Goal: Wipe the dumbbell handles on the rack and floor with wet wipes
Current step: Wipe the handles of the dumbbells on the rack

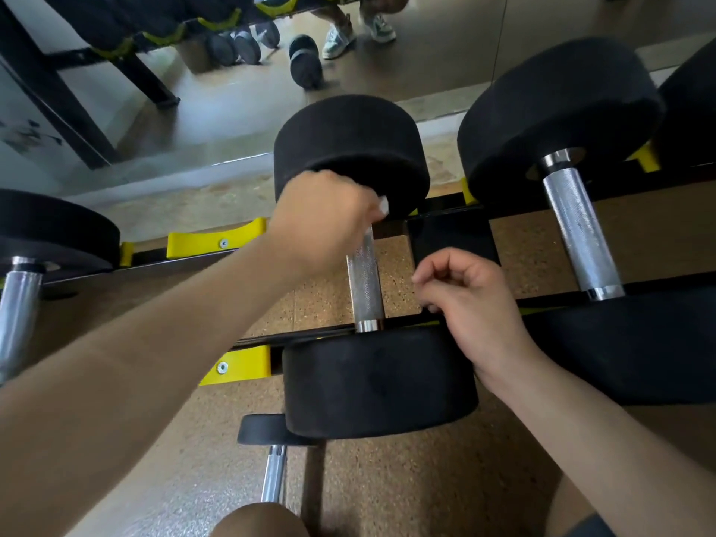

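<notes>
Knurled shiny metal handle (pixel 365 281), seemingly matt rubber heads (pixel 377 383)

Gym (racked dumbbells (pixel 558 110), wall mirror (pixel 232 122))

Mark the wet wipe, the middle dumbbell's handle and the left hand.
wet wipe (pixel 383 205), head view, white corner sticking out of the hand.
middle dumbbell's handle (pixel 366 292), head view, bare knurled stretch.
left hand (pixel 329 222), head view, back of the hand.
</notes>
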A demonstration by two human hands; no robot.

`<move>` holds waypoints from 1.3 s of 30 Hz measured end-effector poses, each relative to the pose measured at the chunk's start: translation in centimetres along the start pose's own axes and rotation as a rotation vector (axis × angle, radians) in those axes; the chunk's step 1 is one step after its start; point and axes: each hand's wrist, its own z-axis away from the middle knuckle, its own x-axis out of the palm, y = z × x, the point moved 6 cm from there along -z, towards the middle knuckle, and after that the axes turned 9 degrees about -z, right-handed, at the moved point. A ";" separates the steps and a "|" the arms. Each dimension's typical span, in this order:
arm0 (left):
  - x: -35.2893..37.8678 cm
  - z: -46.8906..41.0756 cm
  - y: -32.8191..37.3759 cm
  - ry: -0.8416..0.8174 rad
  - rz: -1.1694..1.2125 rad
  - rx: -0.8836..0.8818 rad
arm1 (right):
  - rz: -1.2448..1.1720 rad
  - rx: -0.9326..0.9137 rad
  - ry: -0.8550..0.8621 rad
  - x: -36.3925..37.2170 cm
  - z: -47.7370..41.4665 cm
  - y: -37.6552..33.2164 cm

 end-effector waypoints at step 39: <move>0.9 1.8 0.8 0.023 -0.061 0.168 | 0.447 0.038 -0.078 3.6 -6.5 -1.5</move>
